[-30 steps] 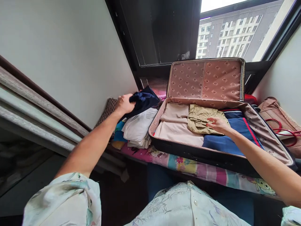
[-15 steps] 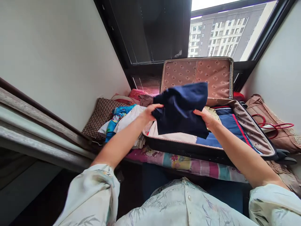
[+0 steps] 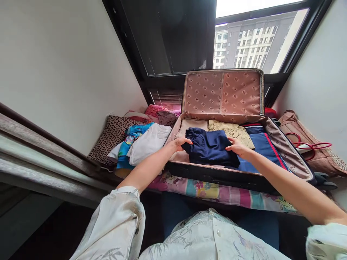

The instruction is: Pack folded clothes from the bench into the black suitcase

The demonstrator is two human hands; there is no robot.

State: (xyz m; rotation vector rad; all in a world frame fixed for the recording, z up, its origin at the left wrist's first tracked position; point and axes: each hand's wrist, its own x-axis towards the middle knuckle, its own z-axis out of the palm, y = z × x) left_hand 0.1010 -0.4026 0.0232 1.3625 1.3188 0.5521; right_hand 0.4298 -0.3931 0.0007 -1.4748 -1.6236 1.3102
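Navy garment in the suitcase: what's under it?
The navy garment lies on beige fabric and a blue piece, partly covering both. Anything deeper in the suitcase is hidden.

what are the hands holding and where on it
Both hold the folded navy garment: left hand at its gathered left edge, right hand at its right edge, over the open suitcase.

A bed in a patterned sheet (image 3: 217,193) carries an open suitcase (image 3: 230,173) (lid up) and folded clothes (image 3: 141,142).
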